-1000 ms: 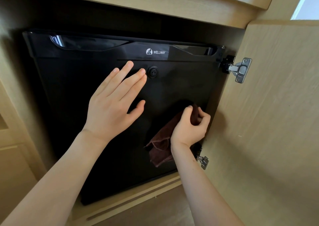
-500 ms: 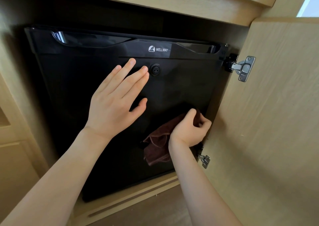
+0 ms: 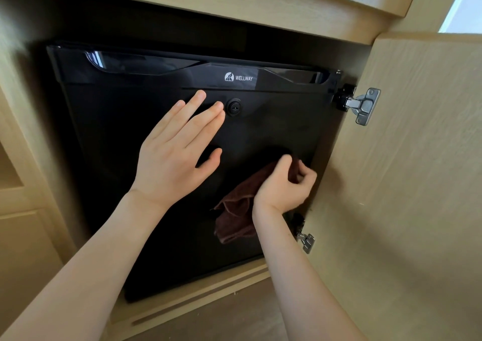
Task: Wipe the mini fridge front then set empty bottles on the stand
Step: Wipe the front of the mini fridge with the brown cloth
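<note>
Mini fridge (image 3: pixel 117 158): a glossy black unit with its door closed, set inside a pale wooden cabinet recess and seen from a head camera looking forward and down. Nearest the viewer, two bare forearms reach up from the bottom edge, over the wooden ledge (image 3: pixel 195 296) below the fridge. The left hand (image 3: pixel 172 163) lies flat against the middle of the fridge front, fingers straight and slightly spread, gripping nothing. The right hand (image 3: pixel 284 187) is lower and to the right, close to the door's right edge, its fingers and thumb curled round a dark brown cloth (image 3: pixel 234 210) held against the black surface. The loose part of the cloth hangs in folds below and to the left of that hand. Just beyond the left fingertips sits a small round keyhole (image 3: pixel 233 107). Above it, a white WELLWAY label (image 3: pixel 238 77) marks the shiny top band. To the right, the wooden cabinet door (image 3: pixel 417 184) stands swung open, carried by an upper metal hinge (image 3: pixel 363 106) and a lower metal hinge (image 3: pixel 305 240) beside the fridge.
</note>
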Demonstrator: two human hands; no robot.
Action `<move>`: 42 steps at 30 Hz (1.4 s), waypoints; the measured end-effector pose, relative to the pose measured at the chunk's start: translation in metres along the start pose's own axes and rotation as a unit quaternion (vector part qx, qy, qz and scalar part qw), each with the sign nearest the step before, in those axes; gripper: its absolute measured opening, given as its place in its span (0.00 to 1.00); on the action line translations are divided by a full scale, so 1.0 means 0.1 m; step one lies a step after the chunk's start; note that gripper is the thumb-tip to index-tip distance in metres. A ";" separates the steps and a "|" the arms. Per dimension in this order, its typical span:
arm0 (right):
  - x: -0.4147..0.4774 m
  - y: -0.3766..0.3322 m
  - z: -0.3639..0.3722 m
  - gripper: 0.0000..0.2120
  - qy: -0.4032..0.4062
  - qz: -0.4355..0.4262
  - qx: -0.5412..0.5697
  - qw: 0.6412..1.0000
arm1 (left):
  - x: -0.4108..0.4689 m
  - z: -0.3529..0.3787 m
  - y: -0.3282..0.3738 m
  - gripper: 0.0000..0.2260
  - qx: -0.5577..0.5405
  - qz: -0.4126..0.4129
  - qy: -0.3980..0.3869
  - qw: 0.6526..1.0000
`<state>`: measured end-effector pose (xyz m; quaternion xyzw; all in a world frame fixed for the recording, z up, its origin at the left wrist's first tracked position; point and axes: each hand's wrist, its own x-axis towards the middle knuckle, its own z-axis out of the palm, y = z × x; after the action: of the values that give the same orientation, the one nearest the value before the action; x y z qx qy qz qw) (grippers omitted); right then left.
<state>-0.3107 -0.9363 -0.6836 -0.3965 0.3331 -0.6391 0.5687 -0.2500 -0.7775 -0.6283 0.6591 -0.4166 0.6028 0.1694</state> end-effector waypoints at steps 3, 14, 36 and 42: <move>0.02 0.07 -0.04 0.11 -0.017 -0.036 -0.022 0.999 | -0.01 0.02 0.00 0.20 0.002 0.003 0.004 1.000; -0.28 0.11 -0.08 0.10 -0.005 0.060 -0.037 0.998 | -0.01 0.00 0.01 0.20 0.000 0.000 0.001 1.000; -0.62 0.22 -0.21 0.14 -0.105 -0.028 -0.117 0.987 | -0.47 -0.49 -0.44 0.22 0.047 0.007 -0.047 0.998; -0.65 0.27 -0.21 0.14 -0.040 0.072 -0.106 0.991 | -0.55 -0.43 -0.41 0.22 0.079 -0.021 -0.017 0.996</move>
<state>-0.3137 -0.8759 -0.7254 -0.4547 0.4035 -0.5416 0.5806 -0.2433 -0.7029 -0.6588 0.6890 -0.3568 0.6190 0.1218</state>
